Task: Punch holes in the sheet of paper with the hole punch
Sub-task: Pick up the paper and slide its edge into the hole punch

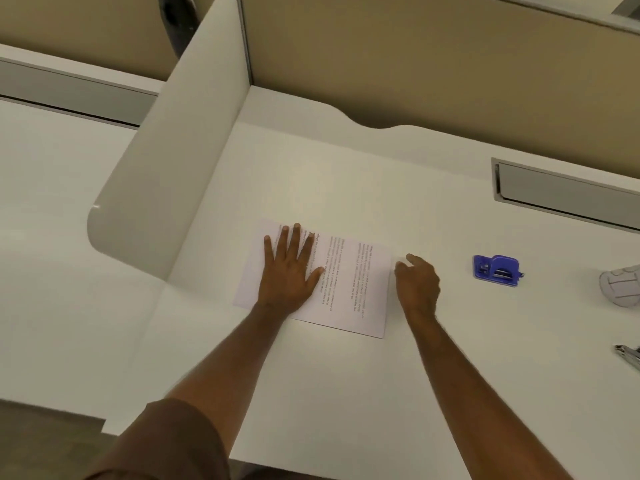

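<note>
A printed sheet of paper point(349, 289) lies flat on the white desk point(311, 393), its text running sideways. My left hand point(289, 271) presses flat on the sheet's left half, fingers spread and straight. My right hand point(417, 284) hovers just past the sheet's right edge, its fingers loosely bent and holding nothing; whether its fingertips touch the paper's edge is unclear. The blue hole punch point(497, 267) stands on the desk about a hand's width to the right of my right hand.
A curved white divider panel point(162, 161) rises along the desk's left side. Beige partition walls stand behind. A grey cable tray slot point(564, 192) sits at the back right. A pale rounded object point(621, 285) and a metal stapler-like tool point(628, 356) lie at the right edge.
</note>
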Tool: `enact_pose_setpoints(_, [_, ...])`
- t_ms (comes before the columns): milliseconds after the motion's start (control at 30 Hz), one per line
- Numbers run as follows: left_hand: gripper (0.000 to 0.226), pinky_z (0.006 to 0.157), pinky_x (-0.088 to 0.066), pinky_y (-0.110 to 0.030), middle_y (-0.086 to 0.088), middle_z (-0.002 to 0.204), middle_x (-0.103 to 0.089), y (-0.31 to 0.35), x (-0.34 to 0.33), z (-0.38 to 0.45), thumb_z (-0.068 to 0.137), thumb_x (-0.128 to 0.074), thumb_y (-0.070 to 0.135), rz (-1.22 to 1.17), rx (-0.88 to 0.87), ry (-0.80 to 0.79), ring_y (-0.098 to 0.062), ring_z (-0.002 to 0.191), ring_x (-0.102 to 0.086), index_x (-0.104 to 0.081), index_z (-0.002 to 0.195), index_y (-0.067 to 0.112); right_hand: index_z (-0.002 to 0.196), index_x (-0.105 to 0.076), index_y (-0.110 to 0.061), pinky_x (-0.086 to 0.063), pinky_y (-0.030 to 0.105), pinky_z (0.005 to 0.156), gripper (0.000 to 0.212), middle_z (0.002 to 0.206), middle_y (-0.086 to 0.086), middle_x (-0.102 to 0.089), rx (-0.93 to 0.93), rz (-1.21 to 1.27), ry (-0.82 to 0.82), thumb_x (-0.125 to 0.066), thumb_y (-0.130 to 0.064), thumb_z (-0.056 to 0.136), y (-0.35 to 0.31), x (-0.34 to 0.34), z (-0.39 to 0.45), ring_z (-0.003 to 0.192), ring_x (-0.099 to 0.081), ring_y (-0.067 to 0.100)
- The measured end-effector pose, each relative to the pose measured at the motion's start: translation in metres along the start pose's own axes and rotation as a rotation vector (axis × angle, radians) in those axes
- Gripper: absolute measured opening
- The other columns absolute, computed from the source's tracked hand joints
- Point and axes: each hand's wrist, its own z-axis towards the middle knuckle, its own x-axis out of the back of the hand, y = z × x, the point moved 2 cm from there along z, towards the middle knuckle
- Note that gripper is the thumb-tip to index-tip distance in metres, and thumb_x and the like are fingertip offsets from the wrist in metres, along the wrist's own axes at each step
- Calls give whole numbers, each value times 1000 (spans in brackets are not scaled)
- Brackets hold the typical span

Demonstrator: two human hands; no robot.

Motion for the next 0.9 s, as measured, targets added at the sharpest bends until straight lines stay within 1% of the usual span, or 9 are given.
enact_pose_setpoints(100, [73, 122, -7, -63, -12, 169, -6, 1, -1, 2, 101, -23, 60, 3, 4, -1, -33, 156, -3, -14, 160, 19, 100, -74, -17, -52, 41, 97, 26, 105, 5, -77, -72, 61, -37, -56, -31, 86, -2, -2, 1, 101, -71, 28])
enact_pose_setpoints(167, [72, 122, -9, -63, -12, 169, -6, 2, -3, 3, 101, -22, 60, 8, 6, 0, -33, 156, -2, -15, 160, 19, 72, -68, -17, -55, 43, 86, 21, 79, 1, -76, -118, 138, -48, -56, -29, 84, -4, 0, 3, 78, -73, 27])
enact_pose_setpoints(200, [72, 121, -9, -63, -12, 169, -6, 2, -3, 2, 101, -22, 60, 13, 5, 1, -32, 156, -2, -15, 160, 19, 69, -66, -15, -54, 43, 81, 23, 73, 2, -75, -147, 174, -64, -57, -29, 85, -5, 1, 3, 68, -71, 25])
enact_pose_setpoints(333, [72, 121, -9, -63, -12, 169, -7, 2, -6, 2, 101, -24, 59, 15, 5, 12, -33, 156, -3, -16, 160, 19, 100, -68, -8, -44, 31, 63, 29, 81, 10, -74, -288, 368, -239, -51, -31, 97, -8, 5, 6, 62, -65, 22])
enact_pose_setpoints(467, [72, 122, -8, -63, -12, 169, -7, 2, -4, 2, 101, -23, 59, 18, 4, 11, -33, 156, -3, -16, 160, 18, 97, -69, -11, -54, 36, 73, 43, 83, 7, -74, -299, 489, -383, -46, -47, 101, -14, 5, 4, 72, -68, 23])
enact_pose_setpoints(533, [72, 122, -8, -63, -12, 169, -7, 2, -3, 2, 101, -22, 59, 24, 1, 10, -33, 156, -3, -16, 160, 18, 97, -71, -12, -56, 36, 70, 44, 85, 6, -75, -253, 493, -389, -51, -52, 98, -15, 3, -1, 74, -70, 23])
enact_pose_setpoints(667, [72, 122, -8, -63, -12, 169, -7, 1, -2, 2, 101, -23, 59, 17, 2, 8, -33, 156, -3, -16, 160, 18, 88, -69, -8, -60, 36, 63, 29, 89, 9, -77, -173, 468, -331, -73, -37, 89, 6, 2, -17, 78, -75, 26])
enact_pose_setpoints(800, [72, 122, -8, -63, -12, 169, -7, 2, -1, 2, 101, -23, 59, 15, 2, 1, -33, 156, -4, -16, 160, 18, 81, -71, -1, -56, 28, 50, 15, 86, 16, -78, -169, 428, -334, -74, -14, 87, 42, -1, -40, 70, -73, 25])
enact_pose_setpoints(900, [72, 123, -6, -62, -12, 169, -7, 2, 1, 2, 101, -22, 59, 20, 1, -12, -32, 156, -3, -16, 160, 19, 79, -74, -4, -61, 35, 59, 10, 87, 14, -78, -164, 448, -314, -75, -11, 86, 52, -4, -48, 72, -73, 24])
